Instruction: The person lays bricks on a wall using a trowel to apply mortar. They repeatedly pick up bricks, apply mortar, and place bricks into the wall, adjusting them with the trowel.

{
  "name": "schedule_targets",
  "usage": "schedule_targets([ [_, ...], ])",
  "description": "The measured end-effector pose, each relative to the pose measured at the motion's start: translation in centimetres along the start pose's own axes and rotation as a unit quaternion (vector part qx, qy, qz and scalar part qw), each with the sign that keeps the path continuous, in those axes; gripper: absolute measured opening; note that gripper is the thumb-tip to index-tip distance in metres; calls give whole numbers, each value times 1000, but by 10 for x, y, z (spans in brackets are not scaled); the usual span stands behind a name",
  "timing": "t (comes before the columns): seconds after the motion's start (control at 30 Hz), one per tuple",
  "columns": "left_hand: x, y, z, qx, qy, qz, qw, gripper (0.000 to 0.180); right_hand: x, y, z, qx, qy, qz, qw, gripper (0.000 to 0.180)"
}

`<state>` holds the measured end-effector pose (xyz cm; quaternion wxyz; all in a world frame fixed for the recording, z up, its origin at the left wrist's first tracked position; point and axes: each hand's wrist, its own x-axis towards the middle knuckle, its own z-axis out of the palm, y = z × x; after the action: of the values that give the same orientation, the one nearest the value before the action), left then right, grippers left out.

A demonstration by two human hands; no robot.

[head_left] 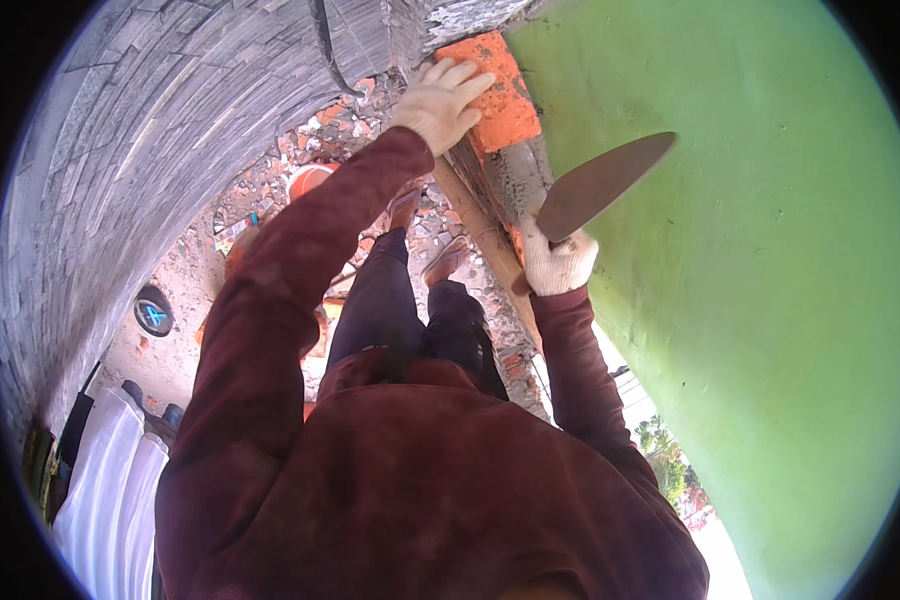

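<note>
Beside the green wall (770, 300), rubble (270, 190) below brick (500, 95), trowel (605, 185).

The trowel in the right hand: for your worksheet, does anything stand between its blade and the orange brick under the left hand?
Nothing visible does. The trowel is raised beside the green wall, with only open space toward the orange brick that the left hand rests on.

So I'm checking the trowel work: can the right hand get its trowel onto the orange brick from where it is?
Probably yes. The right hand holds the trowel just beside the orange brick, with nothing between; only the left hand covers the brick's near edge.
</note>
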<state>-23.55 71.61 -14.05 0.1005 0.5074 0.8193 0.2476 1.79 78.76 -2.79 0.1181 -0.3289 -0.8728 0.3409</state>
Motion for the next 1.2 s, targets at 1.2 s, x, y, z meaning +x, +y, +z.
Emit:
schedule_targets([
  [1.2, -186, -13, -147, -511, -115, -317, 791, 72, -68, 14, 76, 272, -414, 408, 767, 48],
])
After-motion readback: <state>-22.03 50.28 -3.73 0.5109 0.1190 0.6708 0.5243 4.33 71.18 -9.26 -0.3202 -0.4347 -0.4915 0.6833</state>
